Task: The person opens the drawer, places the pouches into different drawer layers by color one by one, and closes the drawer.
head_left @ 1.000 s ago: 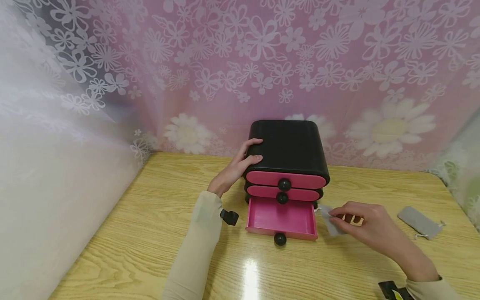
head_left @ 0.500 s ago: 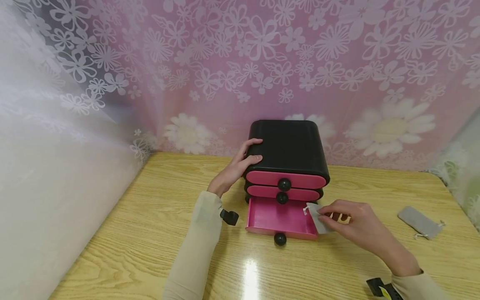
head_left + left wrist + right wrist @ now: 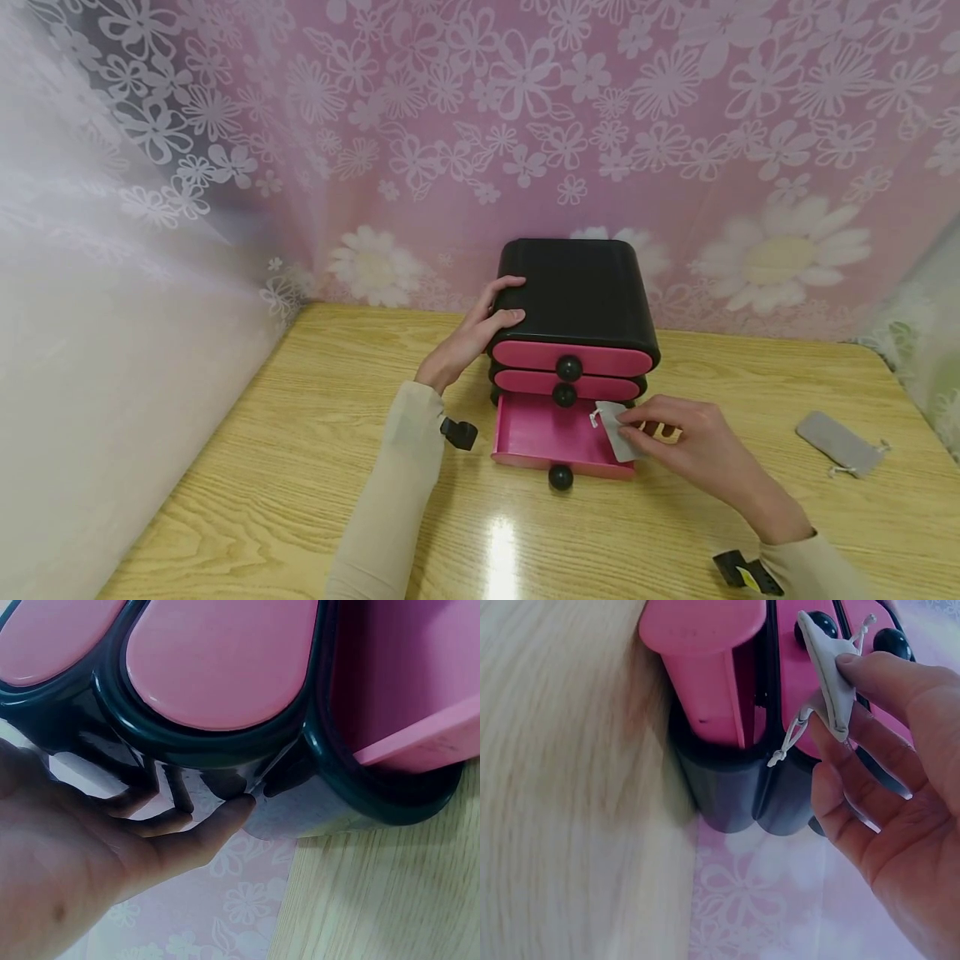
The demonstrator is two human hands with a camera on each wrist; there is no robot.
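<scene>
A black drawer cabinet [image 3: 577, 287] with pink drawer fronts stands on the table, its lowest drawer [image 3: 551, 425] pulled out. My left hand [image 3: 468, 342] rests against the cabinet's left upper edge, two fingertips lying on the top. In the left wrist view, fingertips [image 3: 236, 810] touch the glossy black side. Thumb and fingers of my right hand [image 3: 693, 437] pinch a small grey drawstring pouch [image 3: 613, 429] over the right part of the pulled-out drawer. The right wrist view shows the pouch [image 3: 829, 675] edge-on, with its white cords hanging free.
Another grey drawstring pouch [image 3: 840, 443] lies on the wooden table [image 3: 300, 500] to the right. Black round knobs [image 3: 560, 477] stick out from the drawer fronts. A flowered pink curtain [image 3: 450, 125] hangs just behind the cabinet.
My right hand has moved left with the pouch, from beside the drawer's right wall to over the drawer. The left hand, the cabinet and the other pouch have stayed in place.
</scene>
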